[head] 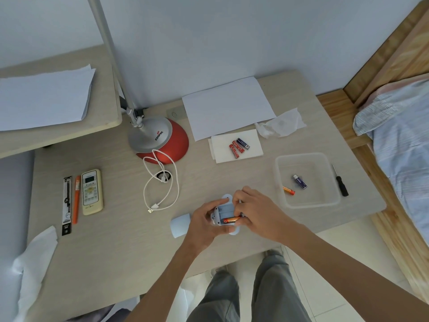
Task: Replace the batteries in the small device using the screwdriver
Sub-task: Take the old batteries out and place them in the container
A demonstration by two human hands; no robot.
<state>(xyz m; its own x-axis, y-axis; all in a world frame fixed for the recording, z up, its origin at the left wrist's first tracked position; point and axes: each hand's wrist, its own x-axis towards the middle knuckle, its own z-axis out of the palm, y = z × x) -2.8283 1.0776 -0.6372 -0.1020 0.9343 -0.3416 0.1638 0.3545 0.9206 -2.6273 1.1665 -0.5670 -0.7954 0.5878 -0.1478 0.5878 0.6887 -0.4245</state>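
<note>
**Now the batteries are being swapped**

Here the small device [224, 211] sits near the front edge of the tabletop [116, 228], lying on its back with its battery box open. The pale cover [180, 225] is off and lies just beside it, so the unscrewing part looks done. The screwdriver [340, 181] rests well apart, past the clear tub [325, 203] on the right.

The left hand [204, 225] wraps around the device to steady it. The right hand [260, 211] has its fingers [243, 220] pinched narrow on the end of an orange battery [232, 220] that lies in the nearest slot — I cannot tell if it is going in or coming out. The other slots look empty.

Two batteries lie in the tub, and three more [239, 146] wait on a white napkin [234, 152] farther back.

My guess is the job is about halfway. Still left — fill the slots, put the cover back, and tighten it with the screwdriver.
</note>
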